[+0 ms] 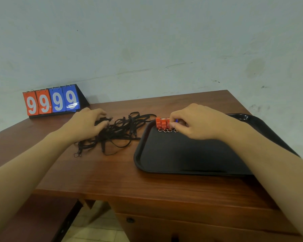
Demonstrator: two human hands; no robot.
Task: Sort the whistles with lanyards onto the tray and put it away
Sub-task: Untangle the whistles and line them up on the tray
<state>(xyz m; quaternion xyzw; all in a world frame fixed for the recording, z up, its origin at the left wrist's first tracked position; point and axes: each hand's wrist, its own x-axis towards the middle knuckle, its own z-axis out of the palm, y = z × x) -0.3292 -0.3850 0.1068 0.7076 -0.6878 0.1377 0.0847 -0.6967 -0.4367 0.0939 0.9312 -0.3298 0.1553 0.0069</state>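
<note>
Sitting at a wooden desk [112, 172] against a pale wall. Right hand [198, 122] reaching over the black tray [182, 154], fingers curled and pinching a blue whistle [176, 120] at the tray's far-left corner, right beside 3 orange whistles [162, 122] standing in a row with key rings [165, 130] pointing toward the camera. Left hand [87, 124] resting on the tangled pile of black lanyards [117, 133] lying on the desk just left of the tray, fingertips curling into the cords. Flip scoreboard [52, 101] reading 9999 standing at the far-left edge.
</note>
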